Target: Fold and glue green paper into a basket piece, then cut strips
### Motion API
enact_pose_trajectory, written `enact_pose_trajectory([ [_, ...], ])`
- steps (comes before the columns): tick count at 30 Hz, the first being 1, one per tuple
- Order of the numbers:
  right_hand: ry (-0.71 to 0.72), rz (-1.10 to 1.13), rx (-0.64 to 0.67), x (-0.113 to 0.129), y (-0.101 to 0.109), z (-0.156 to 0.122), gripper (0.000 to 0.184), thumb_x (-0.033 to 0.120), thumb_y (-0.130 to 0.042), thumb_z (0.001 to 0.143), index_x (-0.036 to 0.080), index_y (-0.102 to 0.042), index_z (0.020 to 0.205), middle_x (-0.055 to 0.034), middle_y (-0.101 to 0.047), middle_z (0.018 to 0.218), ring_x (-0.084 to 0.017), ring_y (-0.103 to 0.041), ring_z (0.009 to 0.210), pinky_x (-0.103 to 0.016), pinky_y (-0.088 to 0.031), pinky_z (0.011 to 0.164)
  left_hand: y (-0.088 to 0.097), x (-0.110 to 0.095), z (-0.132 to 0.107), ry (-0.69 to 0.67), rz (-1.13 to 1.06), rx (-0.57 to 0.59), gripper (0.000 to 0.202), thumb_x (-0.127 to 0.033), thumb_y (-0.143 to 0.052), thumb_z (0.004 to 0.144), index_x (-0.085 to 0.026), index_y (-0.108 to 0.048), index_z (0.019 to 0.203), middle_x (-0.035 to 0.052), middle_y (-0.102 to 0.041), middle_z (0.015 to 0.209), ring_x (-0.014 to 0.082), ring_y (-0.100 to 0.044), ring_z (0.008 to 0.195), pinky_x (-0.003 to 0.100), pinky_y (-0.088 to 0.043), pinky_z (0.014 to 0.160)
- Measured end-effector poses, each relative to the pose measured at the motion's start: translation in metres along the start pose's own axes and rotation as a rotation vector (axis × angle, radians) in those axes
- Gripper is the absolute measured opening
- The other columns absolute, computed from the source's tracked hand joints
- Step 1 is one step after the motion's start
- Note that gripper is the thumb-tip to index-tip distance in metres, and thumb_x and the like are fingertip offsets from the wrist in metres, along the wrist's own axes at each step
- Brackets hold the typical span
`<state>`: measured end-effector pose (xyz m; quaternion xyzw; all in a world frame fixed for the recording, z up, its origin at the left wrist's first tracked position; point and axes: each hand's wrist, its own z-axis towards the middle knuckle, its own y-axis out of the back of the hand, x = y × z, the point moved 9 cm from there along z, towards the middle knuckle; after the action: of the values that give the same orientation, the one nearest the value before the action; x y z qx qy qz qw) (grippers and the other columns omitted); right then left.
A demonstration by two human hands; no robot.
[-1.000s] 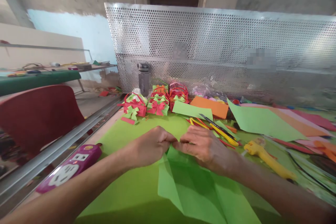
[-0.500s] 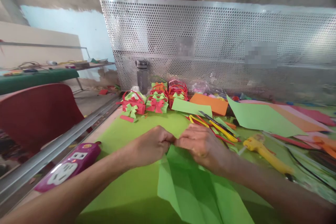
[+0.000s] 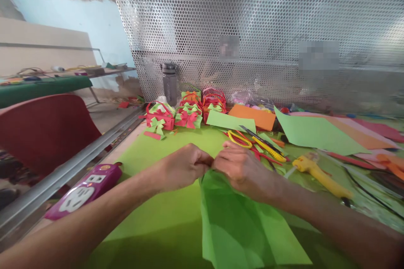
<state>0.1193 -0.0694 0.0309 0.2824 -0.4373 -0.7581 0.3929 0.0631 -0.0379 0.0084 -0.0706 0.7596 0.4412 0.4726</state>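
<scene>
A creased sheet of green paper (image 3: 240, 222) hangs from my two hands above the lime-green table covering (image 3: 151, 222). My left hand (image 3: 184, 168) is closed, its thumb and fingertips pinching the paper's upper edge. Right beside it, my right hand (image 3: 243, 166) curls over the same edge, also closed, and the fingertips of both hands nearly meet. The pinched part of the paper is hidden by my fingers. Just beyond my right hand lie yellow-handled scissors (image 3: 240, 138) and a yellow box cutter (image 3: 268, 151).
To the right rests a yellow glue gun (image 3: 322, 178) with its cord. Small paper baskets with bows (image 3: 189, 117) stand at the back near a grey bottle (image 3: 169, 84). Coloured paper sheets (image 3: 318, 132) lie back right. A purple power strip (image 3: 86, 191) sits by the left edge.
The paper's lower part has swung right and its left side has folded inward. Both hands keep their pinch at nearly the same spot. The camera view has tilted slightly downward.
</scene>
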Motion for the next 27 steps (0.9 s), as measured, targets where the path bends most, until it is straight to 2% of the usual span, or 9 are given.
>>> enact_pose_trajectory([
  [3,0.007,-0.009,0.024,0.001,-0.002,-0.001,0.027,-0.005,-0.039,0.07,0.016,-0.056,0.071,-0.0005,-0.055,0.062,-0.014,-0.046,0.06,-0.03,-0.033,0.075,-0.001,0.003,0.002,-0.007,-0.004,-0.007,0.019,-0.016,-0.041,0.069,-0.014,-0.06,0.071,-0.0051,-0.044,0.06,0.0076,-0.034,0.052,0.017,-0.025,0.046],
  [10,0.028,-0.03,0.065,0.005,-0.007,-0.003,0.025,-0.004,-0.04,0.072,0.016,-0.056,0.074,-0.0008,-0.057,0.065,-0.014,-0.051,0.061,-0.037,-0.032,0.088,-0.004,0.004,0.006,-0.065,0.065,-0.043,0.015,-0.006,-0.038,0.062,-0.015,-0.049,0.056,-0.0059,-0.038,0.055,0.0069,-0.034,0.051,0.017,-0.025,0.045],
  [14,0.02,-0.029,0.083,0.005,-0.011,-0.003,0.026,-0.005,-0.043,0.071,0.016,-0.058,0.076,-0.0013,-0.059,0.066,-0.015,-0.051,0.062,-0.037,-0.033,0.087,-0.003,0.006,0.006,-0.061,0.124,-0.099,0.017,-0.006,-0.04,0.065,-0.015,-0.05,0.054,-0.0059,-0.039,0.053,0.0069,-0.035,0.05,0.017,-0.025,0.045],
  [17,-0.131,0.037,0.124,-0.007,-0.013,0.0,0.022,-0.003,-0.049,0.074,0.016,-0.061,0.074,0.0002,-0.06,0.064,-0.012,-0.05,0.059,-0.033,-0.034,0.081,0.0,0.008,0.004,-0.039,0.191,-0.165,0.019,-0.004,-0.041,0.065,-0.015,-0.049,0.053,-0.0064,-0.032,0.049,0.0067,-0.03,0.046,0.019,-0.021,0.042],
  [19,-0.318,0.108,0.191,-0.022,-0.016,-0.001,0.013,0.007,-0.057,0.077,0.017,-0.062,0.07,0.0012,-0.061,0.061,-0.011,-0.048,0.055,-0.029,-0.035,0.074,0.001,0.007,0.003,-0.025,0.236,-0.205,0.019,-0.001,-0.041,0.064,-0.014,-0.051,0.055,-0.0068,-0.028,0.048,0.0067,-0.027,0.045,0.02,-0.018,0.042],
  [21,-0.471,0.184,0.274,-0.032,-0.021,-0.005,0.011,0.018,-0.063,0.077,0.017,-0.063,0.066,0.0017,-0.06,0.058,-0.01,-0.045,0.052,-0.025,-0.033,0.062,-0.001,0.004,0.001,-0.013,0.267,-0.228,0.019,0.001,-0.042,0.063,-0.014,-0.052,0.058,-0.0071,-0.027,0.048,0.0068,-0.026,0.045,0.022,-0.016,0.042],
  [24,-0.521,0.243,0.327,-0.032,-0.024,-0.007,0.017,0.021,-0.06,0.078,0.018,-0.064,0.062,0.0024,-0.057,0.053,-0.008,-0.039,0.047,-0.024,-0.025,0.052,-0.002,0.001,0.0,0.001,0.303,-0.268,0.018,0.002,-0.043,0.062,-0.014,-0.051,0.059,-0.0068,-0.031,0.048,0.0071,-0.028,0.045,0.022,-0.017,0.043],
  [27,-0.49,0.189,0.306,-0.029,-0.022,-0.006,0.019,0.012,-0.057,0.076,0.017,-0.062,0.058,0.0038,-0.052,0.05,-0.007,-0.034,0.046,-0.024,-0.024,0.054,0.0,0.001,-0.001,0.007,0.313,-0.304,0.016,-0.001,-0.044,0.063,-0.014,-0.053,0.062,-0.0061,-0.035,0.048,0.0078,-0.032,0.047,0.022,-0.019,0.044],
])
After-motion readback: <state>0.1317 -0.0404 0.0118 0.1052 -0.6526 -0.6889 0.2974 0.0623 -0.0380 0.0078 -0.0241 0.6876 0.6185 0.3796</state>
